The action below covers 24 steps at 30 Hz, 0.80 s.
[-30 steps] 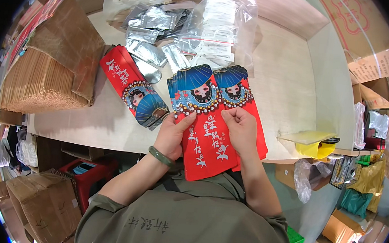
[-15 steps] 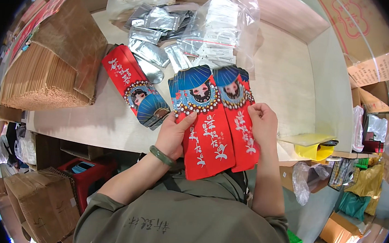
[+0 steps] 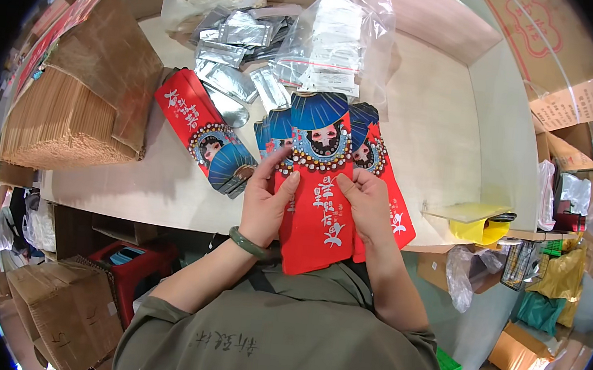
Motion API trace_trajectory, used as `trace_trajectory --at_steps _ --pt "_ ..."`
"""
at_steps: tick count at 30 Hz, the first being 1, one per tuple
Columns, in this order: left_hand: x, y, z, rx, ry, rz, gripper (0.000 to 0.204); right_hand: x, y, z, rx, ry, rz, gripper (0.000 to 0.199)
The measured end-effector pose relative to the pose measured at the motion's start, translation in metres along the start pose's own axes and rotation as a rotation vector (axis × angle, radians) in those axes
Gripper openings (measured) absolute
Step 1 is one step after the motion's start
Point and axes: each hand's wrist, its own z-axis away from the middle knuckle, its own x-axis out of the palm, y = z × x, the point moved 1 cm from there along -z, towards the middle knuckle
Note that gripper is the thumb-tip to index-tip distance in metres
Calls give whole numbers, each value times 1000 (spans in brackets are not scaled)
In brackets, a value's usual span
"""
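A long red pouch [image 3: 319, 208] with a blue fan-shaped top and a painted face is lifted close to me, above the front edge of the pale table [image 3: 427, 147]. My left hand [image 3: 265, 200], with a green bangle on the wrist, grips its left side. My right hand [image 3: 365, 205] pinches its right side. Under it lie more of the same red pouches [image 3: 394, 200], fanned out on the table. Another stack of red pouches [image 3: 206, 135] lies to the left, angled.
Silver foil sachets [image 3: 233, 67] and clear plastic bags [image 3: 337, 40] lie at the back. A stack of brown paper sheets [image 3: 63, 115] fills the left. A yellow object [image 3: 473, 221] sits at the right edge. Cardboard boxes [image 3: 64, 305] and a red stool [image 3: 138, 263] stand below.
Both hands have lifted one red pouch off the fanned pile and brought it nearer to me, so it now covers the pouches beneath.
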Motion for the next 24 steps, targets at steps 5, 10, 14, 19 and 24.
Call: trace_trajectory --at_steps 5,10,14,19,24 --pt "-6 -6 4 -262 -55 108 21 2 2 2 -52 25 198 15" --pt "-4 -1 3 -316 -11 174 17 -25 -25 -8 -115 321 326 22" --pt "-2 1 3 -314 7 195 17 -38 -22 -10 -421 486 848 23" --pt "-1 -1 3 -323 -23 176 17 12 -24 9 -223 129 480 17" --pt "-3 4 4 -310 -35 183 20 -19 -25 -8 -89 168 198 16"
